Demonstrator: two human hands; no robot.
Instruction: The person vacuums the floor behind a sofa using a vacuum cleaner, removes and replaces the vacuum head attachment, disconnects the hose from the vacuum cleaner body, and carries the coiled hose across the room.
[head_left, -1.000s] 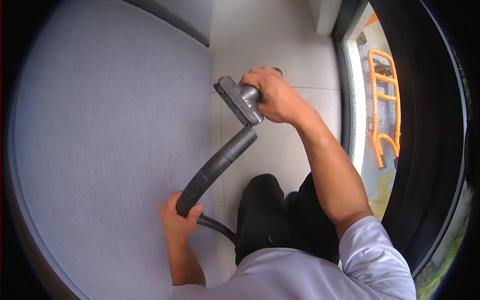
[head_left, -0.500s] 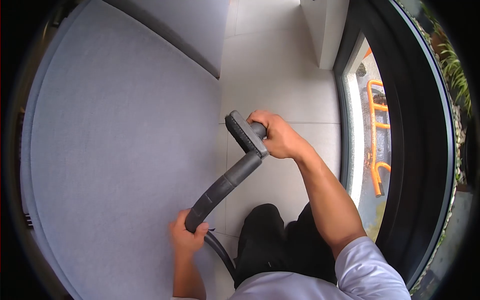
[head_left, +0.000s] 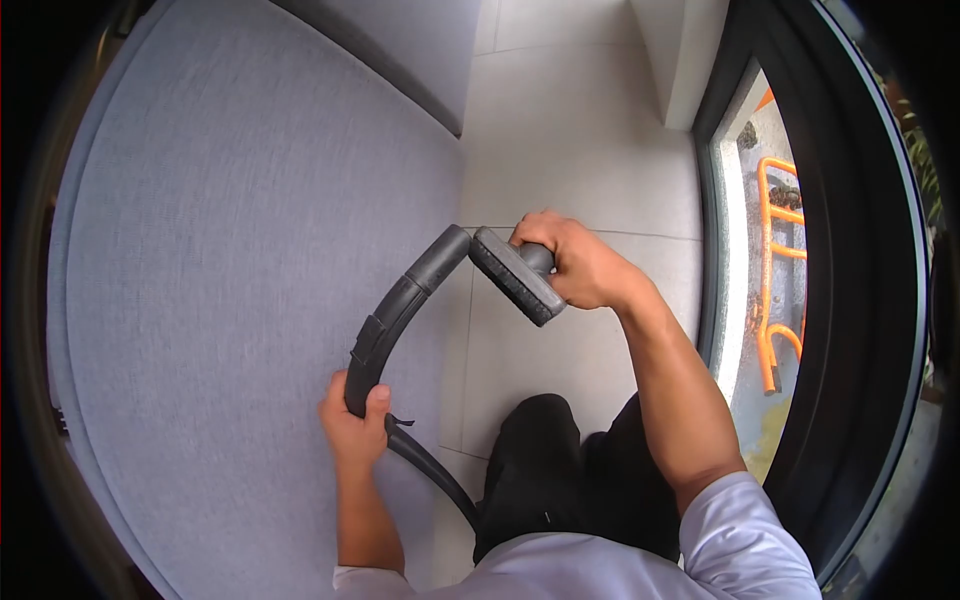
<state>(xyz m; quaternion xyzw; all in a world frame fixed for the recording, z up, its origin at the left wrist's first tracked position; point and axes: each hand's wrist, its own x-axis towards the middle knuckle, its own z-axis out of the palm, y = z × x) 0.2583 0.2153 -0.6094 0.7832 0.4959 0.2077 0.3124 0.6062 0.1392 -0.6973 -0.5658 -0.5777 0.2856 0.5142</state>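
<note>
Upholstery (head_left: 230, 250) and black frame (head_left: 850, 260) flank the brush (head_left: 517, 277).

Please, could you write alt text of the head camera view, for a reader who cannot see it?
A person's left hand grips a curved black tube, while the right hand holds a brush nozzle close to its upper end. A grey fabric surface fills the picture's left side, beside a pale tiled floor.

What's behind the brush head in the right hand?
Behind the brush head is its neck, held in the right hand, with pale floor tiles beyond. The hand hides the neck's far end.
</note>
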